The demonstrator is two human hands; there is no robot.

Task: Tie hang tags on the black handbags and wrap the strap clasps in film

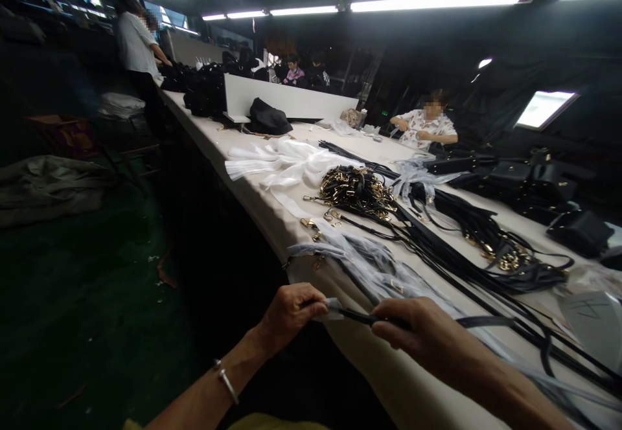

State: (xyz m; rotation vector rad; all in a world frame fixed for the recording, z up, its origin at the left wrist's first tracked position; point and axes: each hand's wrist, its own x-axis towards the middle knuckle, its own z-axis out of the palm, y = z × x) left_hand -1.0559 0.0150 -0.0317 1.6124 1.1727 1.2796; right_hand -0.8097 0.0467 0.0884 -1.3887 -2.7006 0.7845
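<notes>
Between my two hands a black strap (357,315) is stretched at the table's near edge. My left hand (293,305) is closed on one end, where a bit of clear plastic sleeve (334,309) shows beside the thumb. A little to the right, my right hand (413,326) grips the same strap, and the strap runs on behind it. Just beyond my hands lie straps in clear plastic sleeves (369,258). Further back is a heap of black straps with gold clasps (357,190), their long ends trailing to the right.
White plastic sleeves (291,161) are spread on the covered table (208,142). More black straps (490,236) lie at the right. A white divider (296,96) stands behind a black bag (269,118). One person (138,41) stands far left; another (425,125) works across the table.
</notes>
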